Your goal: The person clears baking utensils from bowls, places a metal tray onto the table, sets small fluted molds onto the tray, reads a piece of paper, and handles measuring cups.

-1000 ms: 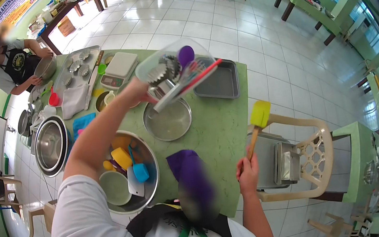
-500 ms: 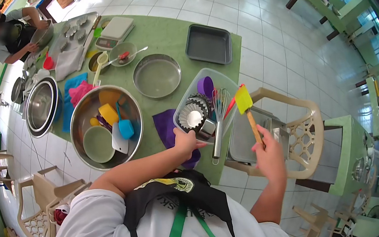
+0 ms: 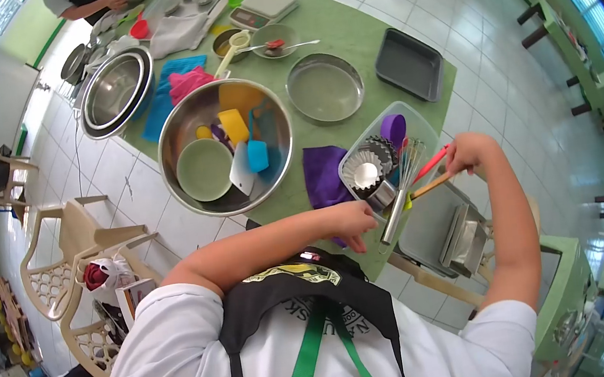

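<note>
My right hand (image 3: 470, 152) is closed on the wooden handle of a spatula (image 3: 431, 186). Its yellow-green head points down and left, partly hidden behind the whisk. A clear plastic container (image 3: 415, 112) holds fluted metal molds (image 3: 365, 170), a purple measuring cup (image 3: 393, 128), a red-handled tool (image 3: 432, 163) and a wire whisk (image 3: 397, 214), whose handle sticks out over the near rim. My left hand (image 3: 355, 221) is by the container's near left corner, fingers apart and holding nothing; I cannot tell whether it touches the rim. A purple cloth (image 3: 327, 177) lies beside the container.
Left on the green table (image 3: 363, 18) stands a large steel bowl (image 3: 288, 156) with a smaller bowl and colored tools. A round pan (image 3: 325, 89), dark rectangular pan (image 3: 410, 65) and scale (image 3: 265, 5) sit farther back. A chair with metal trays (image 3: 457, 240) is at right. People are nearby.
My right hand has moved right and up, and the spatula's head has swung from upright down to the container. My left hand has let go of the container's rim. The view has shifted.
</note>
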`<action>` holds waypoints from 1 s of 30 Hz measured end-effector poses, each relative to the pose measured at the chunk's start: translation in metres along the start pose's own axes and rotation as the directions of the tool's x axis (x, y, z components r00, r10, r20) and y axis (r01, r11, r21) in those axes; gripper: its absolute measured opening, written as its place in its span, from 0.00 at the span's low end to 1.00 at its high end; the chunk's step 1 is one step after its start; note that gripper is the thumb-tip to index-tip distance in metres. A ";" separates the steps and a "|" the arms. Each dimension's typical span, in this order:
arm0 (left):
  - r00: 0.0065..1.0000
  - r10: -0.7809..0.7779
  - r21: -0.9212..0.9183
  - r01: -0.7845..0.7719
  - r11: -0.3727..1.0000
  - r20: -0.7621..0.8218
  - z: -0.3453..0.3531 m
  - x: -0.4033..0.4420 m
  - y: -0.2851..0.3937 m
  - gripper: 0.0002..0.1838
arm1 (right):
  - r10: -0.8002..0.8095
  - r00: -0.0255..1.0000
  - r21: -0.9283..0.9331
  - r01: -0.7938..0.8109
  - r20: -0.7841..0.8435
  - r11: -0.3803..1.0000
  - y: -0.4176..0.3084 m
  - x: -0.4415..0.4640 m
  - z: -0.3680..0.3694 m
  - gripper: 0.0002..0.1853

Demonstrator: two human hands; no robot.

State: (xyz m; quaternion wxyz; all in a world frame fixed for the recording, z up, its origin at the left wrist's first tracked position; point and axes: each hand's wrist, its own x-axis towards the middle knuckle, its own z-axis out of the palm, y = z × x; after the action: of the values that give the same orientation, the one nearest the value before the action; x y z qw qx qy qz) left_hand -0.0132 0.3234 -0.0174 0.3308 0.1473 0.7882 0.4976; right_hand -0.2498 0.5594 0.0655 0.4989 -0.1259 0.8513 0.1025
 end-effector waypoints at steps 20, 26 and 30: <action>0.481 -0.172 0.208 0.637 0.742 -0.860 -0.157 -0.221 -0.110 0.19 | -0.563 0.624 -0.016 0.662 -0.542 0.749 -0.381 0.000 0.131 0.34; 0.370 -0.100 0.101 0.487 0.868 -0.924 -0.157 -0.241 -0.121 0.20 | -0.478 0.468 -0.010 0.707 -0.743 0.708 -0.396 0.016 0.135 0.11; 0.372 -0.086 0.059 0.361 0.931 -0.924 -0.158 -0.237 -0.135 0.28 | -0.554 0.360 -0.002 0.837 -0.751 0.547 -0.377 0.019 0.134 0.12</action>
State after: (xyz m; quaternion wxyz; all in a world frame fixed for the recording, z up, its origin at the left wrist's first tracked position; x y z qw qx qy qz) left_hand 0.0691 0.0195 -0.0025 -0.1081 -0.2155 0.9081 0.3425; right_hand -0.0288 0.2401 -0.0347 0.1598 -0.4102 0.8283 -0.3465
